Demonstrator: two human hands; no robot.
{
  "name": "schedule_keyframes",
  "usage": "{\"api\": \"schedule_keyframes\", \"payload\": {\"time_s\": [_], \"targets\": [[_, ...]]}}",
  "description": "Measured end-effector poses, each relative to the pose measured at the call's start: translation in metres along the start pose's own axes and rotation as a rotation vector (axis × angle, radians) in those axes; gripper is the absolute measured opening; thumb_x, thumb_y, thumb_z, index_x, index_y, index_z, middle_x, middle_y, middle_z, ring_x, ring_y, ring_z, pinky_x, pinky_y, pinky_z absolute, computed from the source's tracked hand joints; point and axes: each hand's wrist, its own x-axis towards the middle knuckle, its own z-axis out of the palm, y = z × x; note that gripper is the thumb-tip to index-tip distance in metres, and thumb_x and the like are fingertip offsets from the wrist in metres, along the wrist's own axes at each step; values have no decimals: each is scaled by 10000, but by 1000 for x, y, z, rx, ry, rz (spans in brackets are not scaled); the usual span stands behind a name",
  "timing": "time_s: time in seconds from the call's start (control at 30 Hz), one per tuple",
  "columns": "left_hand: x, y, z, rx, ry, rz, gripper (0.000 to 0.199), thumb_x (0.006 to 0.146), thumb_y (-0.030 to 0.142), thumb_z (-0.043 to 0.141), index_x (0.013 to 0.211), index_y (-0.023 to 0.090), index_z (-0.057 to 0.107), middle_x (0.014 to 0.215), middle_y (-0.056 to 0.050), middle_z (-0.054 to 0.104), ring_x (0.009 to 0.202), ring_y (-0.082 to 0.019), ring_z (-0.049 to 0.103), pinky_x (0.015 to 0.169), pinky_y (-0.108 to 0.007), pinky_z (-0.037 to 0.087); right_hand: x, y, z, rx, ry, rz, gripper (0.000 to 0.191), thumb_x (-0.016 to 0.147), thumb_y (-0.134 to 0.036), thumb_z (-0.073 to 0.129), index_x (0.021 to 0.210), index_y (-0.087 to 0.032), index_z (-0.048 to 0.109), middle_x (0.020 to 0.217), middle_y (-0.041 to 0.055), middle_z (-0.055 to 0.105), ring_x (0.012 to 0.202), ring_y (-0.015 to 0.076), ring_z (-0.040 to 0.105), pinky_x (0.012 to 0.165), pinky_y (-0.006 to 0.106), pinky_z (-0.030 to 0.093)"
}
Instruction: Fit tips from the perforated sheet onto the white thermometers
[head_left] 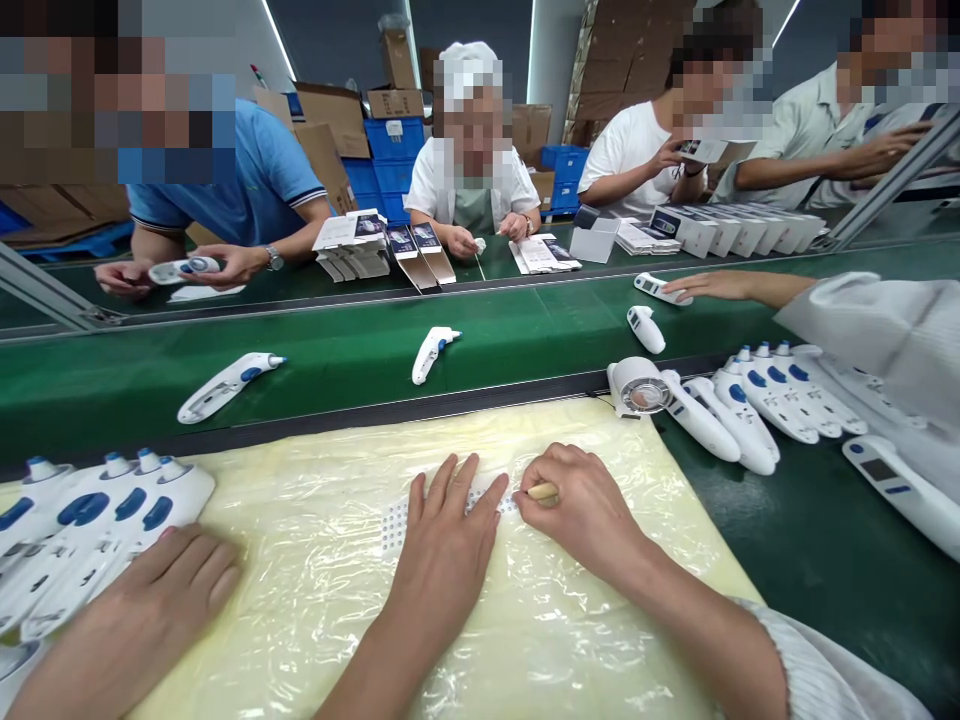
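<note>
My left hand (450, 535) lies palm down with its fingers spread over a sheet of small round dots (393, 530), covering part of it. At the sheet's right end, my right hand (577, 505) is closed around a short, pale yellow stick-like tool (543, 492); its tip is hidden by the fingers. Under both hands is a yellowish pad (300, 580) wrapped in clear, wrinkled plastic. A co-worker's hand (180, 580) rests at the lower left, by several white and blue ear thermometers (135, 500).
Across the pad's far side runs a green conveyor belt (345, 350) carrying spaced thermometers (433, 355). A small white fan (639, 388) and more thermometers (720, 415) stand right. Another co-worker's hand (709, 287) reaches over the belt. Several people work opposite among boxes (352, 245).
</note>
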Motion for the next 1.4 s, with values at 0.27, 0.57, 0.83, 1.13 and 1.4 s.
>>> {"api": "schedule_keyframes", "payload": {"time_s": [0.27,0.57,0.83,1.13,1.4], "targets": [[1,1,-1,-19,6,4,380,958,158,494,1304,274,601,1392,-145,561,1305,-392,502,957,-684,489,2,2,-4,52,18,11,148,760,-102,744,719,-219,665,777,-27,622,789,188,579,727,321,399],[5,3,-19,-285,252,-74,330,972,144,477,1279,235,555,1383,-134,536,1369,-337,394,1050,-625,400,-4,1,-9,363,96,-60,79,847,-241,680,769,-242,671,816,2,596,824,200,590,700,313,438],[0,26,-38,-1365,-76,-711,275,902,504,568,880,250,673,857,-8,641,775,-154,569,704,-251,458,-17,-10,-14,384,226,-286,69,892,-235,652,825,-238,670,811,9,580,807,185,571,700,310,437],[1,29,-34,-1505,34,-791,304,790,504,707,736,206,680,720,-10,632,713,-143,548,667,-222,432,-21,-12,-15,313,88,-341,103,970,-245,611,877,-247,655,820,-4,655,807,194,594,761,351,415],[4,32,-43,-1572,39,-878,272,781,465,747,746,201,689,727,2,641,741,-129,560,726,-217,449,-28,-20,-12,377,51,-209,123,1013,-237,549,994,-303,650,905,-14,653,885,209,589,790,348,394]]}}
